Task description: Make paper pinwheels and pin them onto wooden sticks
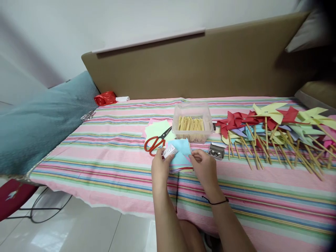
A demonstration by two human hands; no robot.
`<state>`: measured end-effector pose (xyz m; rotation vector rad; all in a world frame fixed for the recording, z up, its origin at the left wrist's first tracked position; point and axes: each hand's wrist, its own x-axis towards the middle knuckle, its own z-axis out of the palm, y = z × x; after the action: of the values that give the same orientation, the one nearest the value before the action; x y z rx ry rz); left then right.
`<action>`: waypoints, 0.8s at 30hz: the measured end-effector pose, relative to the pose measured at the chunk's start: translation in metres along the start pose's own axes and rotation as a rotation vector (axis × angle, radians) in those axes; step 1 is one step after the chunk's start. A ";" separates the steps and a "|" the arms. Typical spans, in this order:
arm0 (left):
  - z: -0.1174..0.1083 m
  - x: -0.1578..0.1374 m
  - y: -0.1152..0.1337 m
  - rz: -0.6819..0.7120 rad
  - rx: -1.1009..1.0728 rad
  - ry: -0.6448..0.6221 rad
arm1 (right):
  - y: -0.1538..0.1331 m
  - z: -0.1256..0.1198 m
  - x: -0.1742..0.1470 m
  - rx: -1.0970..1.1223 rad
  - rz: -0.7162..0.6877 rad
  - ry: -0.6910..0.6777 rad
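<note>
One blue sheet (184, 145) tops a multicolored paper stack (188, 170) on the striped cloth (105, 171). Left hand (160, 166): fingers hold one white printed piece (170, 151). Right hand (205, 168): fingers pinch the sheet's right edge. From the sheet: one scissors (159, 138), 10 o'clock; one clear stick container (194, 137), 1 o'clock; one fastener box (217, 147), 3 o'clock.

Cloth (105, 154) far L passable; tub (208, 128) blocks fwd, pinwheels (288, 114) R.
</note>
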<state>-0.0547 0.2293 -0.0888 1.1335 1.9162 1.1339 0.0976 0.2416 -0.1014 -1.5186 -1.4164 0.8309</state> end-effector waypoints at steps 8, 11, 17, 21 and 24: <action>-0.003 -0.001 0.004 -0.043 0.025 0.007 | 0.002 -0.002 0.000 -0.065 -0.051 -0.056; -0.004 -0.001 0.006 -0.071 -0.037 0.012 | 0.000 -0.004 -0.001 -0.042 0.027 -0.142; -0.003 0.003 -0.001 -0.071 -0.152 0.057 | -0.003 -0.013 -0.002 0.078 0.172 -0.252; -0.001 0.005 -0.006 -0.079 -0.202 0.077 | -0.004 -0.019 0.000 0.148 0.172 -0.289; 0.000 0.006 -0.005 -0.057 -0.237 0.123 | -0.003 -0.021 0.001 0.163 0.120 -0.316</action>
<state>-0.0586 0.2336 -0.0936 0.8935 1.8337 1.3857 0.1160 0.2396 -0.0901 -1.4015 -1.4493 1.2743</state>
